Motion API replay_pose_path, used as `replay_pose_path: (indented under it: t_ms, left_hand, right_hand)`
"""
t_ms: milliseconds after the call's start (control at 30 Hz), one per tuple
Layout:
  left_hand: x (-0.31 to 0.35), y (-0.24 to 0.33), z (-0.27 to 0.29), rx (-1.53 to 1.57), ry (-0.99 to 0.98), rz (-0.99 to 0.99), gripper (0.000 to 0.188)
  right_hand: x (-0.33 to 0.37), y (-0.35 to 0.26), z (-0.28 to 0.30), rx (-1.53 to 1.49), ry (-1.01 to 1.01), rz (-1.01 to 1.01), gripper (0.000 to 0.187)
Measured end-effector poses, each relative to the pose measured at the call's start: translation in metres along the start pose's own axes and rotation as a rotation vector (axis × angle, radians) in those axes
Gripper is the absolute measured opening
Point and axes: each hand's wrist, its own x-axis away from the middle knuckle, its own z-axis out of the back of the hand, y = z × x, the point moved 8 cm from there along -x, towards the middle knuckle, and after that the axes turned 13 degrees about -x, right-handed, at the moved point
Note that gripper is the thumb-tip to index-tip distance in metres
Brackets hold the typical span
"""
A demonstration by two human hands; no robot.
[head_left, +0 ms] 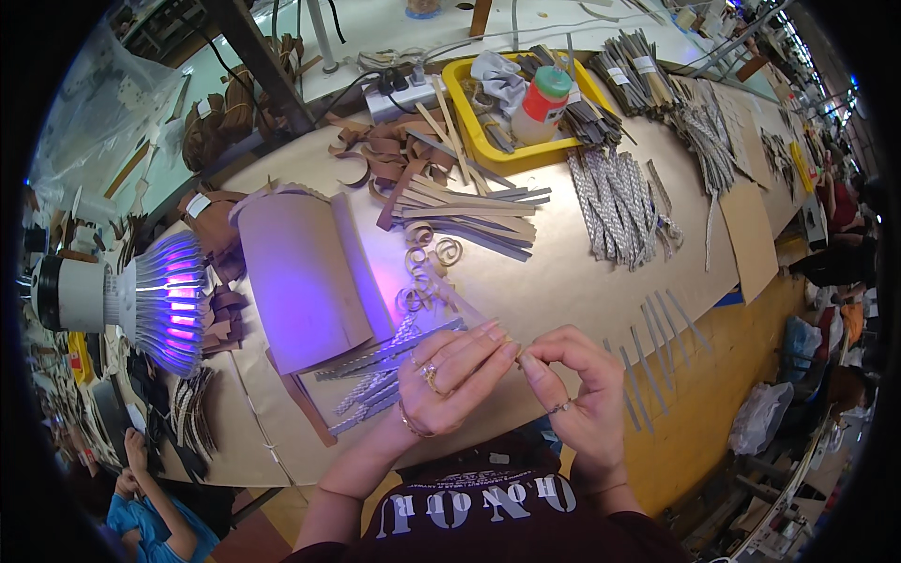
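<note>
- My left hand [457, 373] is at the lower centre of the frame, fingers nearly straight and pressed together on a narrow pale strip [459, 301]; its thumb is hidden.
- My right hand [584, 389], just right of it, closes thumb and forefinger in a tight pinch on what looks like the strip's near end — I see no gap.
- The strip looks light, thin and bendy, probably easy to crease; I'd grip it flat, close to the end.
- Its long axis slants from the tan curls [457, 246] mid-frame, down and right to my fingertips.
</note>
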Motion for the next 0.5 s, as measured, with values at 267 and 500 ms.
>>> replay_pose_path:
  t_ms: [267, 500]
  left_hand:
    - [-0.0003, 0.0010, -0.0022, -0.013, -0.014, -0.008, 0.028]
    - [-0.0015, 0.0014, -0.0028, -0.066, -0.047, -0.034, 0.027]
  right_hand:
    - [-0.0018, 0.0030, 0.0004, 0.019, -0.011, 0.031, 0.003]
    - [-0.0017, 0.0045, 0.0006, 0.051, -0.014, 0.028, 0.003]
